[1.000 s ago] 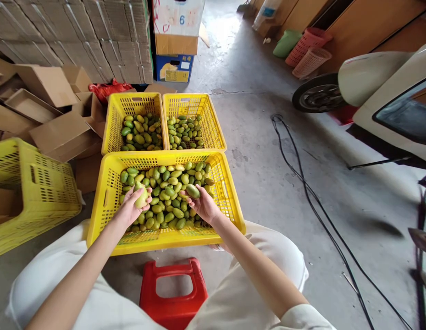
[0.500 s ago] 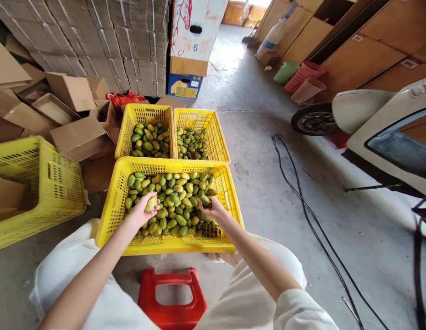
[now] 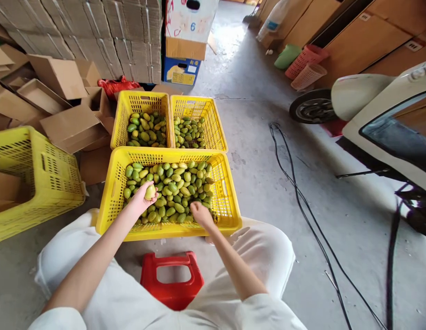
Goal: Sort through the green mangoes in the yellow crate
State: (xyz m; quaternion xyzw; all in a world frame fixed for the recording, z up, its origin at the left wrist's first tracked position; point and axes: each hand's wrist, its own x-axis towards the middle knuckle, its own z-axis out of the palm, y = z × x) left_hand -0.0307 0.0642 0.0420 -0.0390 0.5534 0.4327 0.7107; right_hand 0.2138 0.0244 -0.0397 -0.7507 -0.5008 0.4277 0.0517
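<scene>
A large yellow plastic crate (image 3: 229, 201) stands in front of me with many green and yellow-green mangoes (image 3: 178, 185) in it. Over its left half, my left hand (image 3: 141, 196) is closed round a pale yellow-green mango (image 3: 150, 192). My right hand (image 3: 201, 214) is curled, back upward, just above the fruit in the right half. Its fingers hide whatever is in it. Behind the crate are two smaller yellow crates, a left one (image 3: 117, 123) and a right one (image 3: 219, 133), each partly filled with mangoes.
Empty cardboard boxes (image 3: 70, 126) are heaped at the left, beside another yellow crate (image 3: 58, 178). A red plastic stool (image 3: 173, 293) sits between my knees. Black cables (image 3: 302, 197) lie on the floor at the right, near a white scooter (image 3: 364, 98). Stacked flattened cartons (image 3: 92, 41) rise behind.
My right hand has drawn slightly left and turned over, and the green mango that showed in it is now out of sight. My left hand still holds its mango. The whole view has shifted slightly.
</scene>
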